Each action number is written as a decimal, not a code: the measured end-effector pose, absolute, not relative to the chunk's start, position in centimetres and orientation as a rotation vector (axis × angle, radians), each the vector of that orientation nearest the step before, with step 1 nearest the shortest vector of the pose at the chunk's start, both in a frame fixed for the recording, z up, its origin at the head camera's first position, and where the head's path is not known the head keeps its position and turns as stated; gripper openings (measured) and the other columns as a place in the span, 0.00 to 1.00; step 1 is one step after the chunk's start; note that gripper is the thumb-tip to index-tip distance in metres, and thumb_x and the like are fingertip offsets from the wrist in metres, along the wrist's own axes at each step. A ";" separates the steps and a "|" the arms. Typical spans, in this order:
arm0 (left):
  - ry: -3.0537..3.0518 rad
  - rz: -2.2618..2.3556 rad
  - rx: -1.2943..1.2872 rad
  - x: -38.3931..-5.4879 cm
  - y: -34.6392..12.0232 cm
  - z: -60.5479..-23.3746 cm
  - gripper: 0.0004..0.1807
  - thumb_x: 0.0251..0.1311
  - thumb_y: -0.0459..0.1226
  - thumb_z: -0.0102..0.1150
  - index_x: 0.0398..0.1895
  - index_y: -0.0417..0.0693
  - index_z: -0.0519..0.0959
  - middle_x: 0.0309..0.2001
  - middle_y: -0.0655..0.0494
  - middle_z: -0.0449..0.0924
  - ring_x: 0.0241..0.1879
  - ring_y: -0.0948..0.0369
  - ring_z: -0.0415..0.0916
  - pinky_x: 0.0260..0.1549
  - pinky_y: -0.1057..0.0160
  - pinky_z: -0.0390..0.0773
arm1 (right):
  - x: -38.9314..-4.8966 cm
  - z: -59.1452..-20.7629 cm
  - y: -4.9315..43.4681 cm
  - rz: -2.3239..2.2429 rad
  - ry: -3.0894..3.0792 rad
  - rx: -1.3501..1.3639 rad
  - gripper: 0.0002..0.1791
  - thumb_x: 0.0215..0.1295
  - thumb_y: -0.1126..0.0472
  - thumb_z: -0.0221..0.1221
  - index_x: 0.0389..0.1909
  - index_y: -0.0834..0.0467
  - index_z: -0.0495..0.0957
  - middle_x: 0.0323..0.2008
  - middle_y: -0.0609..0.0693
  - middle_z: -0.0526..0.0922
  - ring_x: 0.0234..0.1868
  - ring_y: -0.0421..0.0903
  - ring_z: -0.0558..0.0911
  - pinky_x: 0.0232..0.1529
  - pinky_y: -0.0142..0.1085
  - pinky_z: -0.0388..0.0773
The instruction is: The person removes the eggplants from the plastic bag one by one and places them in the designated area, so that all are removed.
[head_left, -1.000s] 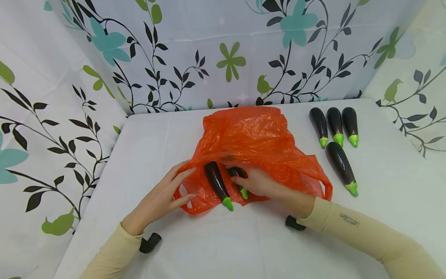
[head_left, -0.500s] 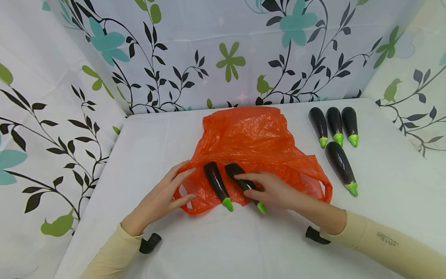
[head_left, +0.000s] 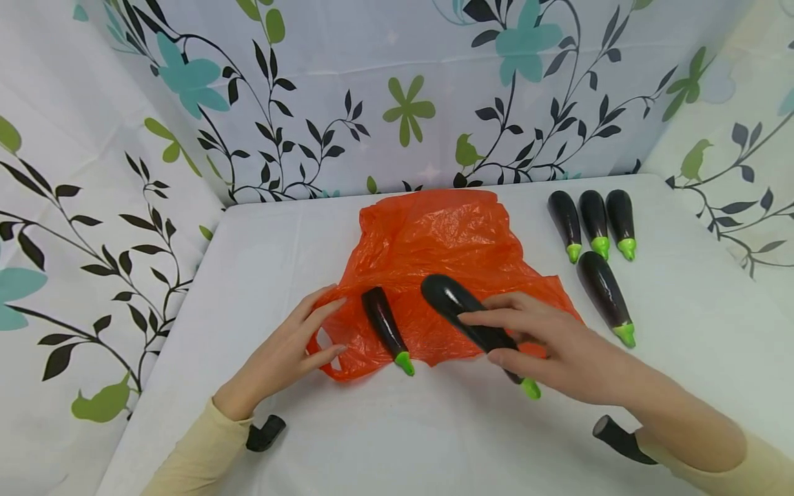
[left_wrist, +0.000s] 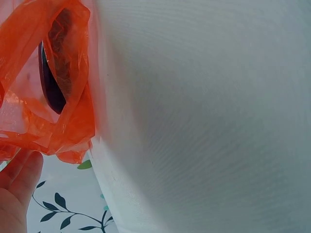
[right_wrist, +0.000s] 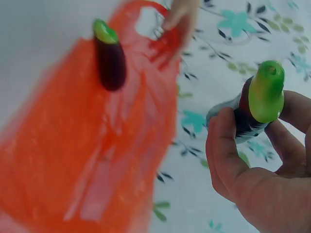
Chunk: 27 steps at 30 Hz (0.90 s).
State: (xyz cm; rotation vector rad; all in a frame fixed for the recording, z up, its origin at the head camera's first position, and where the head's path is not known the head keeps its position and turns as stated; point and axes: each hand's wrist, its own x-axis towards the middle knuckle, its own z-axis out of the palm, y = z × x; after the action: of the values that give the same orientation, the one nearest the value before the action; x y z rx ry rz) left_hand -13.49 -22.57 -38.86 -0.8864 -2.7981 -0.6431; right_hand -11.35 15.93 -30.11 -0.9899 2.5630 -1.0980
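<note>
My right hand grips a dark purple eggplant with a bright green stem, tilted over the front right of the orange plastic bag. In the right wrist view, the green stem end of that eggplant points toward the camera between thumb and fingers. A second eggplant lies at the bag's mouth, its stem toward the front edge. My left hand rests at the bag's left handle, thumb and fingers spread apart. From the left wrist, fingers touch the orange plastic from the side.
Three eggplants lie side by side at the back right of the white table. Another eggplant lies just in front of them. A patterned curtain hangs behind and along the sides.
My right hand has drawn the eggplant out of the bag's mouth, lifting it and moving right and toward me. The left hand has stayed at the bag's handle.
</note>
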 end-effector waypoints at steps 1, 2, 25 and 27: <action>-2.799 -0.642 -0.885 -13.5 -22.6 -38.9 0.41 0.50 0.45 0.66 0.68 0.57 0.58 0.69 0.54 0.53 0.63 0.58 0.61 0.51 0.58 0.76 | -11.3 -29.6 16.4 -1.130 2.596 -0.976 0.23 0.62 0.53 0.58 0.58 0.35 0.69 0.55 0.39 0.69 0.39 0.37 0.73 0.30 0.28 0.74; -2.799 -0.639 -0.884 -13.5 -22.6 -38.9 0.41 0.50 0.45 0.66 0.68 0.57 0.58 0.69 0.54 0.53 0.63 0.58 0.61 0.51 0.58 0.76 | -11.3 -29.1 16.9 -1.167 2.622 -0.950 0.24 0.62 0.56 0.58 0.59 0.36 0.69 0.56 0.39 0.68 0.40 0.36 0.73 0.31 0.27 0.76; -2.798 -0.645 -0.887 -13.4 -22.7 -39.0 0.41 0.51 0.44 0.66 0.68 0.56 0.58 0.69 0.54 0.52 0.64 0.58 0.59 0.51 0.58 0.76 | -19.2 -33.0 31.7 -0.974 2.913 0.052 0.34 0.64 0.38 0.45 0.70 0.35 0.47 0.53 0.63 0.70 0.44 0.53 0.71 0.39 0.51 0.74; -2.801 -0.649 -0.884 -13.4 -22.7 -39.0 0.41 0.50 0.44 0.66 0.68 0.56 0.59 0.69 0.54 0.52 0.64 0.58 0.59 0.51 0.57 0.76 | -19.6 -34.0 32.6 -0.963 2.859 0.048 0.37 0.64 0.37 0.44 0.71 0.40 0.45 0.58 0.65 0.64 0.49 0.60 0.69 0.43 0.61 0.70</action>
State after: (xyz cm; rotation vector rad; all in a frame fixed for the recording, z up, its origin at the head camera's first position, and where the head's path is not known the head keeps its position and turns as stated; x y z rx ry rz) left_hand -13.38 -22.72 -39.01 -0.8844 -2.8014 -0.6494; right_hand -19.60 32.63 -33.98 0.0480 2.8588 -0.9630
